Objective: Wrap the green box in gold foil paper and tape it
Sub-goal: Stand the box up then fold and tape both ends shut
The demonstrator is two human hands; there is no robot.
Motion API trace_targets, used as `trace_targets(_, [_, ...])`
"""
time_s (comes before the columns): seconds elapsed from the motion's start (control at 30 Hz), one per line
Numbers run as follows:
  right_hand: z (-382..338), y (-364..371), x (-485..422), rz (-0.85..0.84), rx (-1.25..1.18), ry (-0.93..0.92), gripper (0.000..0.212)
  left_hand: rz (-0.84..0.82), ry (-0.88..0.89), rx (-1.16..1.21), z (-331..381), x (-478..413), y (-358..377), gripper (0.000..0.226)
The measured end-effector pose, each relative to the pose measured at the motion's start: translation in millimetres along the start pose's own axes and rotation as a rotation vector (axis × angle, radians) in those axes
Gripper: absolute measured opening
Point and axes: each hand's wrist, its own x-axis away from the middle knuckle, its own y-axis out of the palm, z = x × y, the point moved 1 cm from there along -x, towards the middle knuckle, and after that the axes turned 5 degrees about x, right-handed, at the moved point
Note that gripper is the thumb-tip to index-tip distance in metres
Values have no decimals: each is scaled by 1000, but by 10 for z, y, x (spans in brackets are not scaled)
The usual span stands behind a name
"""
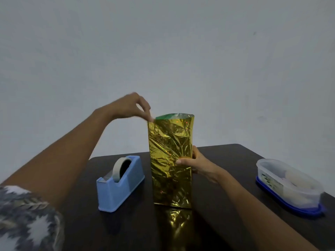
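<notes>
The green box (164, 117) stands upright on the dark table (226, 156), wrapped around its sides in crinkled gold foil paper (169, 160). Only a strip of green shows at its open top. My left hand (133, 105) reaches over from the left and pinches the foil's top left corner between thumb and fingertips. My right hand (195, 164) grips the wrapped box at mid height from the right, thumb across the front face. A blue tape dispenser (120, 183) with a pale roll sits just left of the box.
A clear plastic container (288, 183) on a blue lid lies near the table's right edge. A plain grey wall fills the background. The glossy tabletop in front of the box reflects the foil.
</notes>
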Motion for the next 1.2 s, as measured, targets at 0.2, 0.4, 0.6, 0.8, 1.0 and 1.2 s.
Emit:
trace_targets(0.2, [-23, 39, 67, -26, -30, -34, 106, 315, -98, 647, -300, 316, 322, 62])
trace_targets(0.4, [-2, 70, 89, -39, -87, -78, 102, -202, -268, 733, -610, 635, 1233, 112])
trace_targets(0.6, [-164, -59, 196, 339, -350, -138, 54, 28, -239, 872, -540, 485, 1361, 98])
trace_targets(0.8, [-343, -97, 83, 423, -316, -236, 4, 31, -262, 797, -582, 502, 1380, 100])
trace_targets(1.0, [-422, -84, 52, 409, -292, -216, 10, 40, -273, 729, -605, 524, 1370, 107])
trace_targets(1.2, [-630, -173, 58, 272, -28, -108, 26, 28, -233, 732, -583, 520, 1350, 106])
